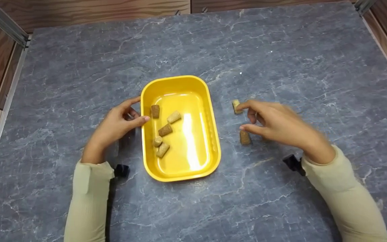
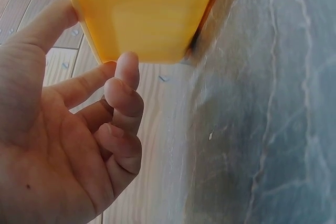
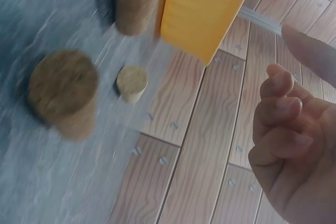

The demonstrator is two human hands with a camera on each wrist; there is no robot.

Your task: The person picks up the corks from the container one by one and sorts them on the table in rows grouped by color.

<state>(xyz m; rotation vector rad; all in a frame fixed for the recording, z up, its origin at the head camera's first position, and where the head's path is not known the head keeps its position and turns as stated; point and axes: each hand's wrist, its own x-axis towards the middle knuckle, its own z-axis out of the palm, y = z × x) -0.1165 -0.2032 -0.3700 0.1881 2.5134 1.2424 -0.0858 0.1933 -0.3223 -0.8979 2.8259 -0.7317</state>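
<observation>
My left hand grips the left rim of a yellow plastic tray, thumb over the edge and index finger along the outside. Its other fingers curl below the rim in the left wrist view. Several corks lie inside the tray, among them a dark brown cork and a pale cork. Over the table to the tray's right, my right hand has thumb and index finger apart, nothing between them. A pale cork is by its index fingertip and a brown cork just below its thumb.
In the right wrist view, three corks stand on the table beside the tray, one a large brown cork. The grey marbled tabletop is bordered by wood-patterned panels and metal rails.
</observation>
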